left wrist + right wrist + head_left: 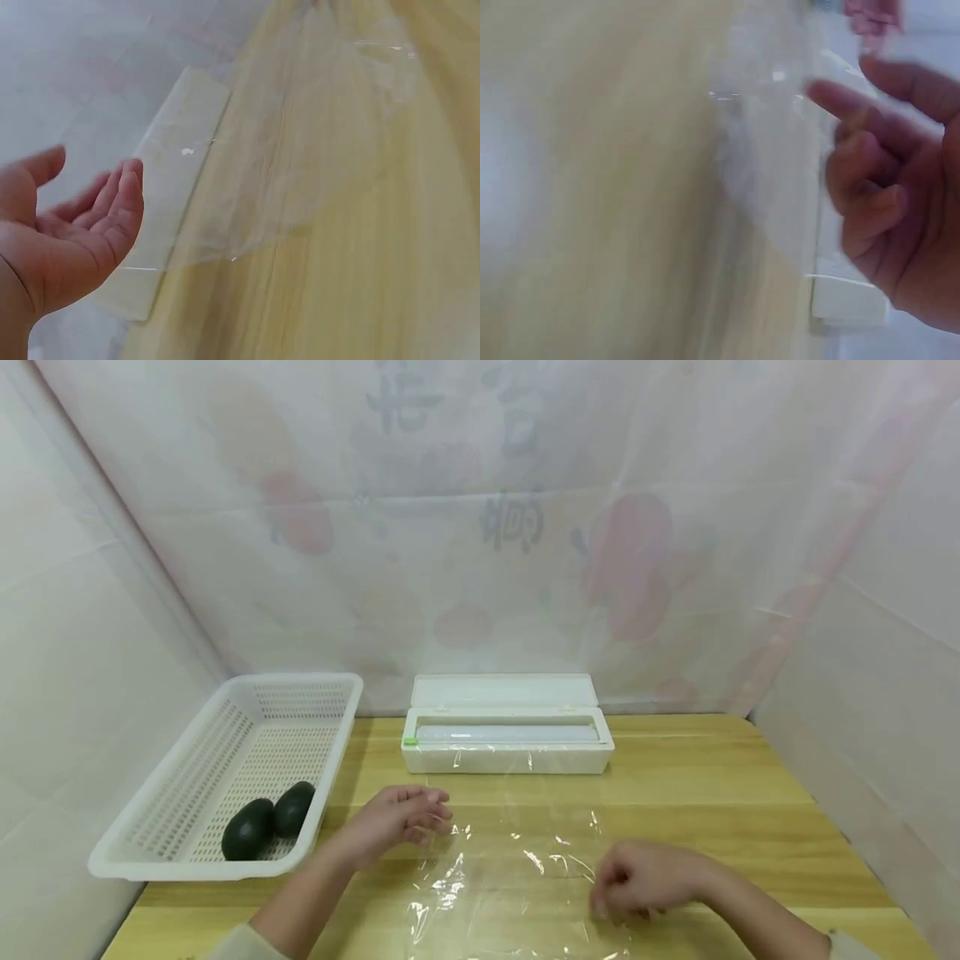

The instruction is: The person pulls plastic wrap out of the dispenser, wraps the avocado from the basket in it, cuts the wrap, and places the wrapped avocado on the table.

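A sheet of clear plastic wrap (517,860) runs from the white dispenser box (510,760) toward the front of the wooden table, wrinkled and glinting. Beside its left edge hovers my left hand (401,817), fingers loosely bent; the left wrist view shows nothing in the palm. My right hand (648,881), slightly blurred, is over the wrap's right edge. In the right wrist view its fingers (866,161) are loosely curled, thumb and index finger apart, with the wrap beyond them. Inside the box, whose lid (504,691) stands raised, lies the wrap roll (506,732).
On the left stands a white perforated basket (341,727) with two dark green avocados (249,829) (293,810) at its near end. A small green piece (409,742) sits at the box's left front corner. A pale printed cloth (465,560) hangs behind the table (712,793).
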### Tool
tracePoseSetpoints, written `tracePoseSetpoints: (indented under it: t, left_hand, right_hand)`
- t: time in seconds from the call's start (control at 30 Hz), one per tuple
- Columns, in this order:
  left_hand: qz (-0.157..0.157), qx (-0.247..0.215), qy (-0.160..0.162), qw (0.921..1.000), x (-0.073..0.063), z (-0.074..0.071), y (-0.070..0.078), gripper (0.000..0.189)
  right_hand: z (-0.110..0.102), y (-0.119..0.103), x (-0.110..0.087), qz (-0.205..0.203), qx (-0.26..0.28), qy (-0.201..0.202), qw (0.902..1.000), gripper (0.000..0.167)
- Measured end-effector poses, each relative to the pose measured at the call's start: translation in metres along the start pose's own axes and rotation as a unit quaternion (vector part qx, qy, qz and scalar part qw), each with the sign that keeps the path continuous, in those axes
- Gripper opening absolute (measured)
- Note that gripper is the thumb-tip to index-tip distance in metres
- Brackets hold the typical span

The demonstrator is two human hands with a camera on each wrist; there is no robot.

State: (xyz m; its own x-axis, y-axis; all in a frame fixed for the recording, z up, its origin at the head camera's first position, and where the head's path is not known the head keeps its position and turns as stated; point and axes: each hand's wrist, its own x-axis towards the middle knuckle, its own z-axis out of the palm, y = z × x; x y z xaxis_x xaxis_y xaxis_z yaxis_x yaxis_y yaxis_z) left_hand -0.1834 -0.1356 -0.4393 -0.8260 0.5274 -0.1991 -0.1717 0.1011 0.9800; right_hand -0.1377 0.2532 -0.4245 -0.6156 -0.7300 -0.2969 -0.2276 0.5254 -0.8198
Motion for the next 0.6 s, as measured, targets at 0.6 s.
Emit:
tracePoseSetpoints:
  t: [0.6]
  left_hand:
    - [-0.037,-0.005,0.151,0.9879,0.053,-0.005,-0.020,0.039]
  right_hand:
    - [-0.025,0.042,0.068,0.108,0.232,0.331,0.9081,0.037]
